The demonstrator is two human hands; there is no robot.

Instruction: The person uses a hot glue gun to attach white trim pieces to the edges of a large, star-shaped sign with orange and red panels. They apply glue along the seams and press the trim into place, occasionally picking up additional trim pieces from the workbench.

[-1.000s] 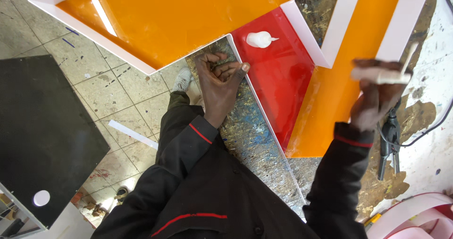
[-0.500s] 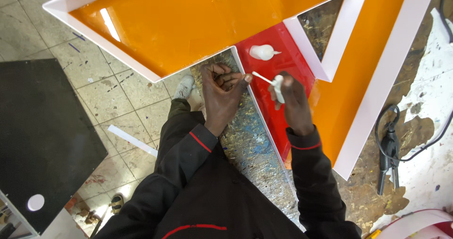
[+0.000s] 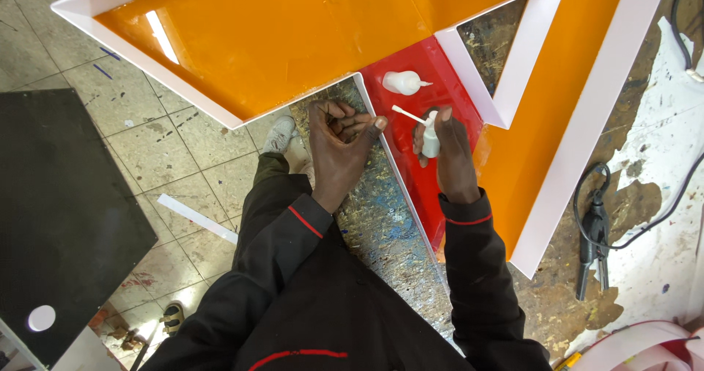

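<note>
A large sign letter (image 3: 293, 34) with orange and red faces and white rims lies on a paint-stained workbench (image 3: 381, 217). My left hand (image 3: 339, 145) rests with curled fingers against the white rim beside the red panel (image 3: 411, 158). My right hand (image 3: 442, 151) grips a small white glue bottle (image 3: 430, 138) with a long thin nozzle, tip pointing up-left over the red panel. A second white bottle (image 3: 403, 83) lies on its side on the red panel, farther away.
A black tool with a looped cable (image 3: 595, 232) lies on the bench at right. A dark board (image 3: 59, 217) covers the tiled floor at left, with a white strip (image 3: 196, 218) beside it. My shoe (image 3: 280, 135) shows below the bench edge.
My right hand came from the far right of the orange face to the red panel, bringing the glue bottle close to my left hand. My left hand stayed on the rim.
</note>
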